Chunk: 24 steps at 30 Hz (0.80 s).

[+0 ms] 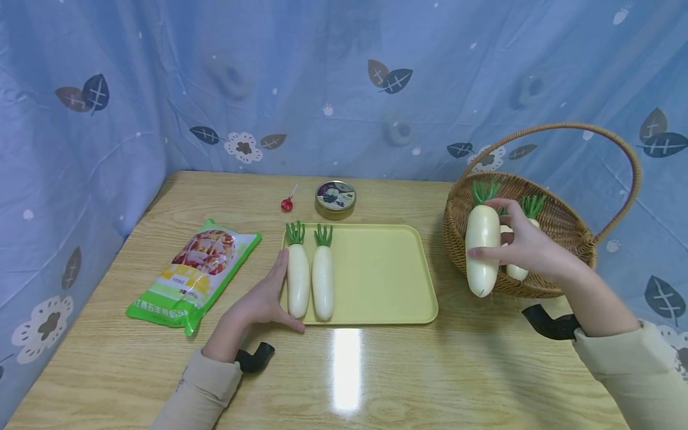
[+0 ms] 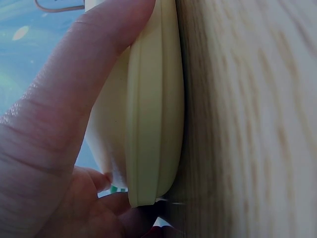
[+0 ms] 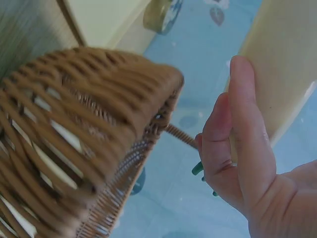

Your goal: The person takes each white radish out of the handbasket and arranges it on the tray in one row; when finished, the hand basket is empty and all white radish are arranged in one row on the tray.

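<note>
My right hand (image 1: 518, 239) grips a white radish (image 1: 482, 251) with green tops, holding it upright at the front left of the wicker basket (image 1: 537, 289). In the right wrist view the radish (image 3: 282, 74) lies against the fingers, with the basket's woven rim at left. My left hand (image 1: 263, 295) holds the near left corner of the yellow tray (image 1: 381, 275), fingers along its left side and thumb at the front edge. The left wrist view shows the thumb over the tray rim (image 2: 151, 114). Two white radishes (image 1: 298, 280) lie side by side in the tray's left part.
More radishes (image 1: 517, 273) sit inside the basket, whose tall handle (image 1: 626, 143) arches above. A green and white food bag (image 1: 196, 272) lies left of the tray. Behind the tray are a round tin (image 1: 335, 200) and a red lollipop (image 1: 287, 205). A blue curtain (image 1: 322, 89) surrounds the table.
</note>
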Motion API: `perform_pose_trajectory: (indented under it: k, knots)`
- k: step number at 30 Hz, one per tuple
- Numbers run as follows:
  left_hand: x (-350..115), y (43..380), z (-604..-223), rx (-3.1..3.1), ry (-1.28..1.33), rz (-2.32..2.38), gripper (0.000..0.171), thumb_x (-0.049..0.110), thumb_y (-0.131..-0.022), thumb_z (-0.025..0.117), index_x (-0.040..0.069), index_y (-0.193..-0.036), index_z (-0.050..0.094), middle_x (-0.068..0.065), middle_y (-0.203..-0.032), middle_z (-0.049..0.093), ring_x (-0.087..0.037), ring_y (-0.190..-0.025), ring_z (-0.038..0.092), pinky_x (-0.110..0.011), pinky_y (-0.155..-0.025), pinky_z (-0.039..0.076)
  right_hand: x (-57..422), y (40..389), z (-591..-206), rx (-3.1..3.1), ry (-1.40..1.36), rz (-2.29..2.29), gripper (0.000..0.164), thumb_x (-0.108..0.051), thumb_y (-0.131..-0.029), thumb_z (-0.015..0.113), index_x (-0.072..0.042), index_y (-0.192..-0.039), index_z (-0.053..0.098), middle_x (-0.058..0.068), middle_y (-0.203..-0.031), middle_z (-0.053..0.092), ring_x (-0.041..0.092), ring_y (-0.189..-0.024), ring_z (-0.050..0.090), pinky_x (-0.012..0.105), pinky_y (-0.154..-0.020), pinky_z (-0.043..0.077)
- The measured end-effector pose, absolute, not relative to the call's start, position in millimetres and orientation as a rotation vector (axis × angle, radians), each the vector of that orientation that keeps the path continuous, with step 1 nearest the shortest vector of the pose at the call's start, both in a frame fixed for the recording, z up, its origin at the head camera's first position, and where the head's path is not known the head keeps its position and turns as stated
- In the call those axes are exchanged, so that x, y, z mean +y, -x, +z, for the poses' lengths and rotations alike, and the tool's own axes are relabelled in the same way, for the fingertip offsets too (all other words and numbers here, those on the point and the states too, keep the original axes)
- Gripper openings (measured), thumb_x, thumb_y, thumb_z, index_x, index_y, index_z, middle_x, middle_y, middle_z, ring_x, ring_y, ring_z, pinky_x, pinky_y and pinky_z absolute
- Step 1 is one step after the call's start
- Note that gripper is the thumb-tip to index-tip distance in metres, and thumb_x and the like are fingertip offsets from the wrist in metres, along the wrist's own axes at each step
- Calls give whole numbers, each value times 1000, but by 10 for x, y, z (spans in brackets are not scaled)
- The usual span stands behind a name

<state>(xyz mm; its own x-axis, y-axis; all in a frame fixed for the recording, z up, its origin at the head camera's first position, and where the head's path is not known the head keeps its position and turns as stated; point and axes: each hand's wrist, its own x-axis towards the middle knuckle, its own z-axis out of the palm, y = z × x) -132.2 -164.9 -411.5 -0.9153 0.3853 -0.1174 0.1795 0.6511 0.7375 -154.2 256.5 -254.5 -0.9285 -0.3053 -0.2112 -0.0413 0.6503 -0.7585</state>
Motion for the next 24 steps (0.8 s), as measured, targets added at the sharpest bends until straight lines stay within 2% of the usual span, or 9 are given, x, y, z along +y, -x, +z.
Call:
perform_pose_trajectory:
  k: [6,16,21,24]
  knots:
    - [-1650,1320,-4118,2603,-448,1135,150,40,-43,90,-1,-142,-15,-22,-149,-13,-34,-136,-4,-47,-109,9,2476,1506,-2613,2532,314,-1212,90,-16,-83,68,-11,-141,-2,31,-132,24,46,-109,46,45,-71,52]
    - [-1655,1317,-4115,2609,-458,1129,151,39,-42,91,-1,-142,-15,-21,-149,-14,-33,-137,-4,-47,-109,9,2343,1467,-2773,2559,361,-1196,91,-22,-80,71,-12,-142,4,26,-130,30,42,-109,48,42,-74,49]
    - [-1654,1321,-4114,2604,-463,1129,150,39,-43,91,-1,-142,-15,-22,-149,-14,-34,-136,-4,-47,-109,9,2278,1454,-2862,2555,409,-1203,92,-22,-80,71,-11,-143,6,26,-133,28,41,-108,50,43,-76,49]
    - [-1654,1320,-4109,2605,-457,1125,150,39,-43,91,0,-143,-15,-21,-149,-14,-33,-137,-4,-47,-109,10,2232,1456,-2923,2542,455,-1221,90,-20,-80,72,-8,-142,8,26,-129,35,39,-107,51,43,-79,48]
